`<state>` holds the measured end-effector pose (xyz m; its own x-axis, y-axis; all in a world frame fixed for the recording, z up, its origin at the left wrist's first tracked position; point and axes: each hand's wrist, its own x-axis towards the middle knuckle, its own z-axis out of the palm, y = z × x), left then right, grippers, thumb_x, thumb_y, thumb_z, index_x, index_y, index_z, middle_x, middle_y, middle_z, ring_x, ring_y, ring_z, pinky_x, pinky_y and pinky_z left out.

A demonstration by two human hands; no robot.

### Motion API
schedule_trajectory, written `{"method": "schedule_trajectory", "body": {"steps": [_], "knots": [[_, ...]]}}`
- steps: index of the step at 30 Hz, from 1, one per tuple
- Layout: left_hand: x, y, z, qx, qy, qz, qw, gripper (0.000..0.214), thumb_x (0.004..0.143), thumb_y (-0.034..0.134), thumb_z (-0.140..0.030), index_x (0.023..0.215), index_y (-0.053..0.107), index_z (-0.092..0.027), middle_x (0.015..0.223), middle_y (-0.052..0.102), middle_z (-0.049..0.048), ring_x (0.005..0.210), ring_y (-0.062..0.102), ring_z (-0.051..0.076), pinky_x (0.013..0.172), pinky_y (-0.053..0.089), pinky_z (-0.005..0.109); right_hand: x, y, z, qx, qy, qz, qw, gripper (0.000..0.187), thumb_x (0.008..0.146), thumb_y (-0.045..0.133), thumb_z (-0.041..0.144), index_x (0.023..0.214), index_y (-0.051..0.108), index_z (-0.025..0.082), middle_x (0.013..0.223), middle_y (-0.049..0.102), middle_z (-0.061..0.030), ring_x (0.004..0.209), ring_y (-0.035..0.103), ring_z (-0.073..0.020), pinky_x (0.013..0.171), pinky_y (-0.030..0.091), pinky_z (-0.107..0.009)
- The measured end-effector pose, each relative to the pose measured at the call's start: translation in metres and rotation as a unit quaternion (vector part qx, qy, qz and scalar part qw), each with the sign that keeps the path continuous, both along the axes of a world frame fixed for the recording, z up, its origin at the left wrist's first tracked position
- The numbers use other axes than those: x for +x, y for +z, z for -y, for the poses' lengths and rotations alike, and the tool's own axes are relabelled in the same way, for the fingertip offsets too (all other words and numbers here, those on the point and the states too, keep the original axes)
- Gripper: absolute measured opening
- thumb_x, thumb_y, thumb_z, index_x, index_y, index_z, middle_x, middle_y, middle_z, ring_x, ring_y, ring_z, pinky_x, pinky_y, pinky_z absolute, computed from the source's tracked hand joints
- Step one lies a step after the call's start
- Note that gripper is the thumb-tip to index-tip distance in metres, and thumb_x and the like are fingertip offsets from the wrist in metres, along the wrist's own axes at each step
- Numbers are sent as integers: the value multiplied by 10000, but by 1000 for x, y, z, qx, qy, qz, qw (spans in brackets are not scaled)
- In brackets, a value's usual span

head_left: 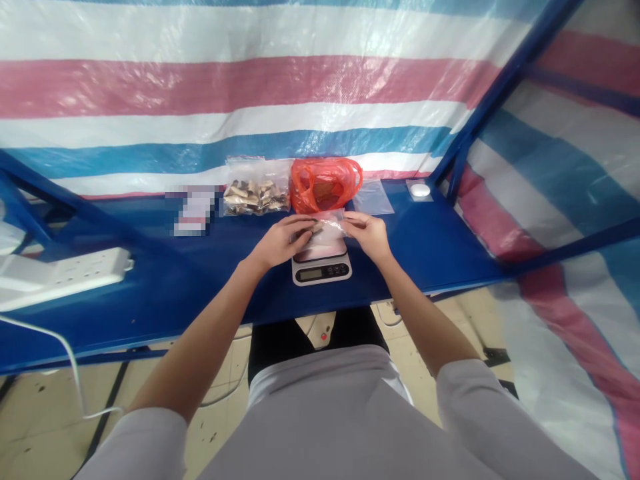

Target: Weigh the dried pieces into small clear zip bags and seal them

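Note:
A small clear plastic bag [327,230] with some brownish pieces in it is held over a small digital kitchen scale [321,265] on the blue table [165,280]. My left hand [286,239] pinches the bag's left edge. My right hand [367,231] pinches its right edge. Both hands have the fingers closed on the bag's top. Just behind the hands lies an orange-red plastic bag [325,183], and to its left a clear bag of pale brown pieces [255,195].
A flat empty clear bag [374,197] and a small white round object [420,191] lie at the back right. A white power strip [70,270] with a cord sits at the left. Striped tarpaulin walls and blue frame bars enclose the table.

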<state>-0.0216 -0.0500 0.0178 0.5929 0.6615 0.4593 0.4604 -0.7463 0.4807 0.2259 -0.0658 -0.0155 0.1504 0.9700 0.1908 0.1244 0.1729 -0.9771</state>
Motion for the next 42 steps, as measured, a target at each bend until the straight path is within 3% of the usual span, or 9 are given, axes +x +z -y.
{"method": "schedule_trajectory", "body": {"steps": [7, 11, 16, 19, 23, 29, 33, 36, 42], "knots": [[6, 1, 1, 4, 71, 35, 997, 342, 957, 497, -369, 1121, 729, -178, 1164, 740, 115, 1108, 684, 242, 1023, 525, 390, 4, 15, -9, 27, 44, 76, 996, 204, 753, 777, 273, 949, 806, 227, 1019, 803, -22, 999, 753, -262, 954, 594, -420], [14, 5, -11, -25, 147, 94, 984, 341, 919, 519, -367, 1086, 725, -151, 1107, 757, 122, 1038, 705, 250, 971, 538, 384, 3, 42, -13, 73, 78, 176, 979, 172, 823, 729, 214, 966, 816, 254, 1032, 802, -8, 996, 754, -251, 973, 574, -395], [26, 20, -29, -129, 143, 142, 971, 398, 886, 582, -422, 1143, 723, -153, 1151, 758, 104, 1063, 698, 255, 1014, 508, 382, -6, 80, -20, 129, 151, 229, 953, 172, 883, 691, 225, 992, 819, 263, 1014, 805, 6, 980, 761, -243, 919, 579, -349], [30, 27, -35, -200, 121, 223, 946, 400, 853, 645, -481, 1097, 750, -181, 1114, 769, 78, 1053, 695, 250, 1001, 510, 375, -10, 96, -27, 137, 181, 217, 949, 168, 878, 692, 219, 966, 823, 275, 1016, 804, 16, 993, 758, -246, 922, 576, -349], [33, 32, -34, -329, 75, 336, 879, 424, 761, 756, -555, 946, 781, -175, 908, 773, 72, 831, 712, 210, 827, 575, 354, -9, 108, -37, 146, 194, 179, 953, 151, 868, 697, 236, 930, 825, 286, 1000, 804, 22, 981, 755, -238, 940, 568, -361], [41, 32, -26, -407, 86, 435, 798, 413, 568, 923, -430, 812, 715, -170, 762, 714, 17, 671, 666, 154, 649, 582, 315, -1, 92, -57, 154, 143, 80, 974, 196, 819, 749, 375, 972, 797, 263, 1072, 788, -19, 1073, 716, -225, 981, 561, -383], [47, 27, -25, -415, 113, 478, 766, 441, 517, 946, -385, 777, 658, -177, 743, 708, -5, 628, 650, 137, 632, 570, 313, -4, 65, -68, 38, 92, -62, 993, 451, 703, 819, 519, 1059, 762, 248, 1086, 778, -50, 987, 739, -229, 790, 634, -369], [47, 24, -27, -410, 121, 481, 765, 478, 481, 955, -395, 765, 640, -176, 731, 710, 2, 640, 659, 149, 636, 568, 315, -12, 48, -71, -27, 98, -103, 990, 496, 659, 833, 571, 998, 774, 214, 916, 788, -48, 857, 752, -209, 718, 641, -343], [43, 14, -40, -331, 172, 476, 796, 406, 638, 845, -535, 721, 693, -168, 682, 682, -3, 611, 586, 112, 602, 497, 247, -31, 32, -77, -16, 84, -152, 985, 467, 616, 852, 574, 904, 778, 214, 880, 788, -39, 856, 764, -218, 692, 633, -304]]}}
